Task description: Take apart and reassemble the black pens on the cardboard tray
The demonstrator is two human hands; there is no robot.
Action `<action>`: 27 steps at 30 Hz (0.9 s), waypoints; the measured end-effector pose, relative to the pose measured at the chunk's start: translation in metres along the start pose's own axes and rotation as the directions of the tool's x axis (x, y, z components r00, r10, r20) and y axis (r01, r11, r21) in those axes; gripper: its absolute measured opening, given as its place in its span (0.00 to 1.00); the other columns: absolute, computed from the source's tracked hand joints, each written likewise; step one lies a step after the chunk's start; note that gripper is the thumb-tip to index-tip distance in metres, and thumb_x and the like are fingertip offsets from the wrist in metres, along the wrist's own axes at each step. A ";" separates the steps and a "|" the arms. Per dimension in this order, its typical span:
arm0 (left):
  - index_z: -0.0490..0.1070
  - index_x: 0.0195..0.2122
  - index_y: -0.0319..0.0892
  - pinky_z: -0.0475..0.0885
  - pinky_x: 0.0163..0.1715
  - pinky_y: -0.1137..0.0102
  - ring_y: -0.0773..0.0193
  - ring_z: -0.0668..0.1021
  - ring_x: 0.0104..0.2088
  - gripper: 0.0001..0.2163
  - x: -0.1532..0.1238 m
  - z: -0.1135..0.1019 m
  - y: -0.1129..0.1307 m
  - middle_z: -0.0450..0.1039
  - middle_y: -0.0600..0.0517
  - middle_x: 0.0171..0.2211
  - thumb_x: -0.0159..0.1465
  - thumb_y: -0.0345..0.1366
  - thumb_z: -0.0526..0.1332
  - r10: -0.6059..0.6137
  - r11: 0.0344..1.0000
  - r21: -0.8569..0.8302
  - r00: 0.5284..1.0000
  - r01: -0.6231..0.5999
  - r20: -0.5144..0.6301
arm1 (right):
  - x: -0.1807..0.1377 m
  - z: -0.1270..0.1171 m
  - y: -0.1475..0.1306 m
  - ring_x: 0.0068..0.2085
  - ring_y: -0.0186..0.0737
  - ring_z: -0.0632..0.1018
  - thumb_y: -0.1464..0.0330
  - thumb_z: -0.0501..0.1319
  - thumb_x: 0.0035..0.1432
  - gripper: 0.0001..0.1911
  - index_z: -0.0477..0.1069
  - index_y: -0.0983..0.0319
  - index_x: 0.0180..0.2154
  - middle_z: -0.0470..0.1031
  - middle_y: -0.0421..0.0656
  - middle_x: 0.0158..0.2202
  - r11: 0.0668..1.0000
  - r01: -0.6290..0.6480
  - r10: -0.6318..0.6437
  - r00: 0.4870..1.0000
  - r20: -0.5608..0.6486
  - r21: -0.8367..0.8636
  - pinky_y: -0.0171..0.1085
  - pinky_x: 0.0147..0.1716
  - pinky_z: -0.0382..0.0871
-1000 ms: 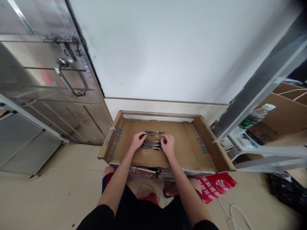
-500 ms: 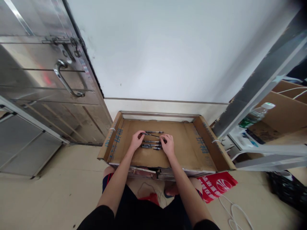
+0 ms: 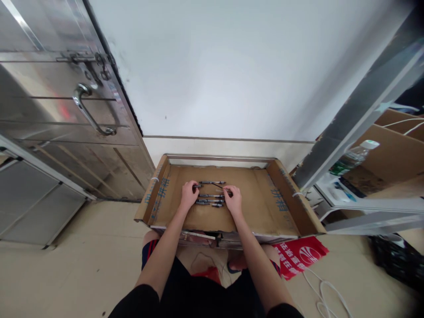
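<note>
My left hand [image 3: 190, 194] is closed, its fingertips pinching a short dark pen part [image 3: 197, 186]. My right hand [image 3: 233, 198] pinches the near end of a thin dark pen refill [image 3: 217, 185], which slants up and left. A gap separates the refill from the piece in my left hand. Beyond the hands lies a pen [image 3: 212, 182] on the cardboard. Between my wrists, several more pens [image 3: 209, 202] rest side by side in a row, some partly hidden by my fingers. Fine details of the pens are too small to make out.
The hands work inside a shallow cardboard tray [image 3: 258, 212] with raised side walls. A metal door [image 3: 66, 110] is at left, a white wall [image 3: 212, 70] behind. On the right stand a shelf with a plastic bottle [image 3: 354, 157]; a red printed bag [image 3: 303, 256] lies on the floor.
The thin refill, which stretched between both hands, now stands clear of my left hand and slants more steeply. My hands have moved slightly apart.
</note>
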State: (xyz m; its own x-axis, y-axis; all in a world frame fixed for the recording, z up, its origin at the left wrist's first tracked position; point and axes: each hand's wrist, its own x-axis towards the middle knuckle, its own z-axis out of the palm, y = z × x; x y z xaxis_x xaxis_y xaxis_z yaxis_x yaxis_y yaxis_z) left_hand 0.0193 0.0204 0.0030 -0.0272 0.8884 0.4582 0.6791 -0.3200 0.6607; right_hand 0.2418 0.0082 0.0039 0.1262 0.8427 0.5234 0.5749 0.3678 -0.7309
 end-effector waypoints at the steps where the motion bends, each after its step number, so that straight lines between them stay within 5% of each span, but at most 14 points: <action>1: 0.69 0.34 0.43 0.66 0.41 0.63 0.58 0.73 0.38 0.08 0.000 0.000 0.001 0.73 0.49 0.34 0.55 0.25 0.58 0.007 1.000 0.017 1.000 -0.007 0.005 | 0.000 0.000 0.000 0.38 0.44 0.71 0.68 0.56 0.56 0.07 0.72 0.60 0.32 0.75 0.45 0.33 1.000 -0.004 0.004 1.000 0.002 -0.001 0.42 0.41 0.64; 12: 0.70 0.34 0.43 0.65 0.40 0.63 0.58 0.72 0.37 0.05 0.000 -0.005 0.008 0.73 0.49 0.34 0.58 0.28 0.58 0.030 1.000 0.000 0.999 -0.030 0.021 | 0.000 0.000 0.000 0.38 0.45 0.72 0.67 0.56 0.56 0.07 0.72 0.59 0.32 0.76 0.45 0.33 1.000 -0.011 0.010 1.000 0.023 0.012 0.42 0.40 0.65; 22: 0.72 0.43 0.43 0.69 0.41 0.65 0.62 0.74 0.36 0.09 0.000 -0.009 0.010 0.74 0.49 0.35 0.62 0.34 0.58 0.079 0.972 -0.227 0.994 -0.058 0.081 | 0.000 -0.002 -0.006 0.39 0.45 0.73 0.67 0.56 0.57 0.07 0.73 0.59 0.33 0.76 0.44 0.34 1.000 0.021 -0.023 0.995 0.101 0.021 0.43 0.42 0.65; 27: 0.74 0.38 0.43 0.68 0.41 0.65 0.61 0.74 0.38 0.07 0.000 -0.009 0.010 0.75 0.49 0.35 0.63 0.35 0.57 0.110 0.972 -0.223 0.986 -0.081 0.125 | 0.000 -0.001 -0.007 0.40 0.44 0.73 0.66 0.57 0.57 0.08 0.74 0.58 0.33 0.76 0.44 0.34 0.998 0.065 -0.067 0.991 0.114 0.023 0.43 0.42 0.65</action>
State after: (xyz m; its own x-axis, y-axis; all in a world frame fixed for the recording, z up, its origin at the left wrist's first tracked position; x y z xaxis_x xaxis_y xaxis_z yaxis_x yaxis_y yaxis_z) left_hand 0.0195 0.0140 0.0149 0.1401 0.8818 0.4503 0.4984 -0.4558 0.7375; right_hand 0.2385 0.0050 0.0096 -0.0062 0.8554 0.5179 0.5635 0.4308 -0.7049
